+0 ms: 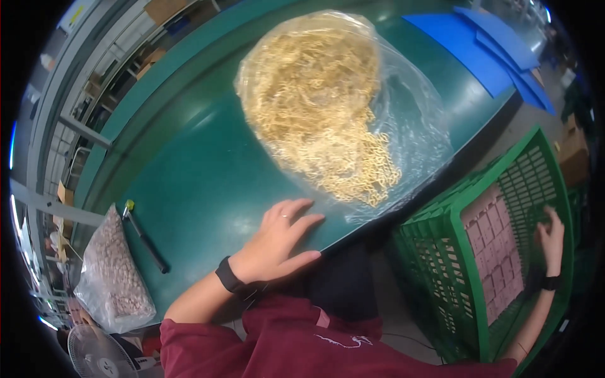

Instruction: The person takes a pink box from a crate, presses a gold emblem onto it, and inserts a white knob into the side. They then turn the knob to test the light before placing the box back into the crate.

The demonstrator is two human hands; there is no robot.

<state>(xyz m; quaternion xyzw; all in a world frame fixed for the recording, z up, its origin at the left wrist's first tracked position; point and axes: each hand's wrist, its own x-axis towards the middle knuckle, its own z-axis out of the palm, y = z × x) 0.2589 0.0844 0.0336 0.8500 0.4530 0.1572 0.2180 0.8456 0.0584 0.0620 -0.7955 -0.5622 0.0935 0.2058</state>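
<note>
My left hand lies on the green table with its fingers spread and nothing in them. Just beyond it is a large clear plastic bag heaped with small gold-coloured curled pieces, some spilling toward its mouth. Off to the right, my right hand reaches over the far side of a green plastic crate, fingers apart and apparently holding nothing. Inside the crate are pale pink rectangular pieces laid in rows; whether they are separate blocks or a marked sheet I cannot tell.
On the left of the green table lie a black-handled tool with a yellow-green head and a clear bag of small brownish pieces. Blue sheets overlap at the back right. A fan stands at the lower left.
</note>
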